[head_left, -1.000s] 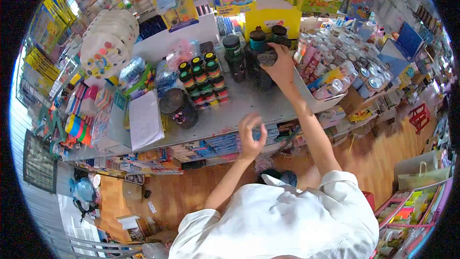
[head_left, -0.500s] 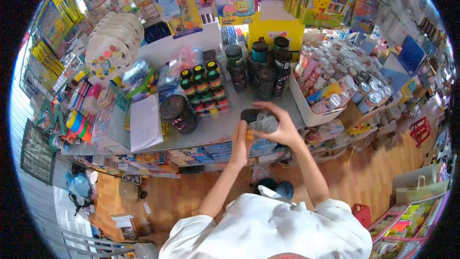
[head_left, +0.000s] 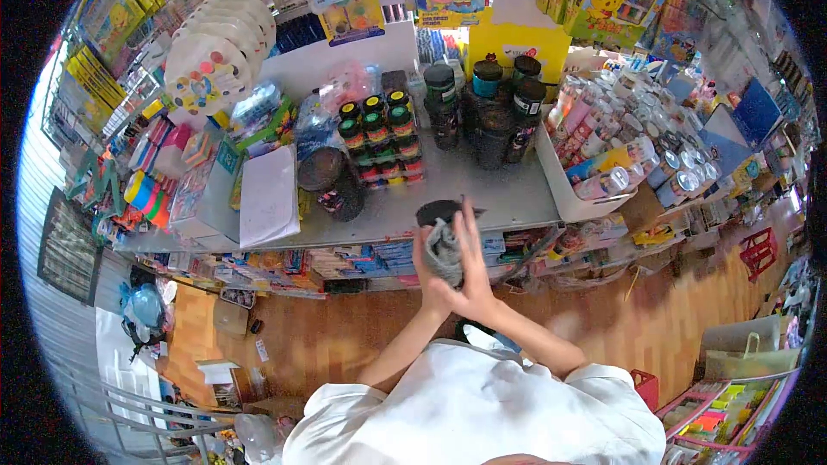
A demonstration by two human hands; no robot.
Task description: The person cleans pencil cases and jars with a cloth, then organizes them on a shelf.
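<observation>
A dark jar (head_left: 438,211) with a black top is held up between my hands, just in front of the counter's edge. Bunched against its near side is a grey cloth (head_left: 444,257). My left hand (head_left: 425,271) grips the jar from the left, its fingers partly hidden by the cloth. On the other side, my right hand (head_left: 470,265) presses the cloth to the jar, fingers long and pointing away from me. The jar's label is covered.
On the grey counter (head_left: 388,207) stand a large dark jar (head_left: 332,185), stacked small paint jars (head_left: 377,138) and several tall dark jars (head_left: 491,112). A white bin (head_left: 590,205) of tubes is at right, a white paper pad (head_left: 269,196) at left. Shelves run below the counter.
My hands have drawn the jar and cloth slightly left and toward me. My right hand has gone from curling over the top to lying along the right side. The view has shifted a little.
</observation>
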